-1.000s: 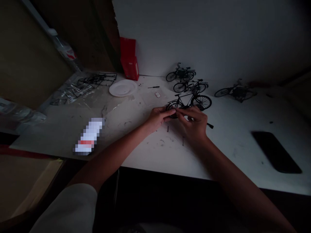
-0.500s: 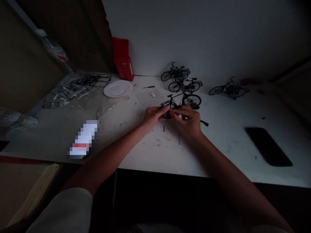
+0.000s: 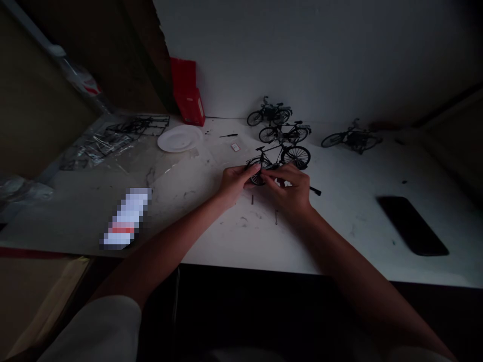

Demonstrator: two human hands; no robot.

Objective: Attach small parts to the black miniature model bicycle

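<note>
A small black model bicycle (image 3: 287, 155) stands on the white table (image 3: 339, 226). My left hand (image 3: 236, 182) pinches its front wheel from the left. My right hand (image 3: 290, 188) is closed at the same wheel from the right, and a thin dark tool (image 3: 315, 191) sticks out from under it. Both sets of fingertips meet at the front of the bicycle, hiding that wheel in part. Two short dark pins (image 3: 252, 199) lie on the table just in front of my hands.
Three more model bicycles (image 3: 269, 113) (image 3: 285, 132) (image 3: 350, 138) stand behind. A white plate (image 3: 180, 138), red box (image 3: 186, 98), small screwdriver (image 3: 228, 135), bagged parts frames (image 3: 113, 138) lie back left. A dark phone (image 3: 413, 225) lies right, a blurred packet (image 3: 126, 218) left.
The view has drifted, so everything sits slightly further left in the picture. My hands stay closed at the bicycle's front wheel with only small finger shifts.
</note>
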